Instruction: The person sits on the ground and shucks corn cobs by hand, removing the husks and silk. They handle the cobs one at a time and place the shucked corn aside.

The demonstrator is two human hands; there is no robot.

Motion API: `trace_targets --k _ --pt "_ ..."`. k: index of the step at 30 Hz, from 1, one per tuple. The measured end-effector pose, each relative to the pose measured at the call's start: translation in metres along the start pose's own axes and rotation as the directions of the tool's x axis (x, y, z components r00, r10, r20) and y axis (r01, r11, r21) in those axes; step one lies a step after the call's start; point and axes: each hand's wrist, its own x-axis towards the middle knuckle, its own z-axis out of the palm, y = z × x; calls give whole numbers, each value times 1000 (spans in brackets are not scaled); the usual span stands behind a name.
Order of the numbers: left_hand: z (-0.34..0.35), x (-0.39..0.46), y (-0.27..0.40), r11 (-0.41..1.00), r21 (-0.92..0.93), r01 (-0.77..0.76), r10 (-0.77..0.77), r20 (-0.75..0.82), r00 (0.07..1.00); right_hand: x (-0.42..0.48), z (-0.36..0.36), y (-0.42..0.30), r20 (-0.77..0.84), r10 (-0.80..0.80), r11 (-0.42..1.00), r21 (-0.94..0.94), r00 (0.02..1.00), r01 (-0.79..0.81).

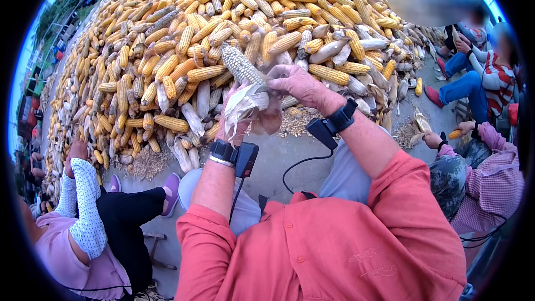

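A pale, whitish corn cob (242, 65) with bare kernels points up and away from me, over the edge of the corn pile. Around its base my left hand (234, 97) is closed, partly hidden behind peeled-back dry husk (248, 102). The fingers of my right hand (299, 85) pinch husk at the cob's lower end. Both hands meet at this one ear. Just beyond them lie yellow husked cobs (205, 73) and some ears still in pale husk (330, 50).
The large corn pile (167, 29) slopes up ahead. Loose kernels (296, 123) lie on the concrete floor (276, 163). Seated people work on the left (83, 234) and right (489, 175). A wooden stool (156, 242) stands at left. Cables (288, 171) hang from my wrist devices (246, 159).
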Motion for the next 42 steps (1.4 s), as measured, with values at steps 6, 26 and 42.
trace_targets --k 6,26,42 --pt "7 8 -3 997 80 -17 22 -60 998 -1 -7 9 -26 -305 896 -346 952 278" --pt "-11 25 -15 972 234 -23 27 -16 999 -39 -5 -3 -198 -449 782 -559 871 276" --pt "23 -5 -26 863 506 9 -90 135 987 13 -8 34 -394 -191 981 -110 899 160"
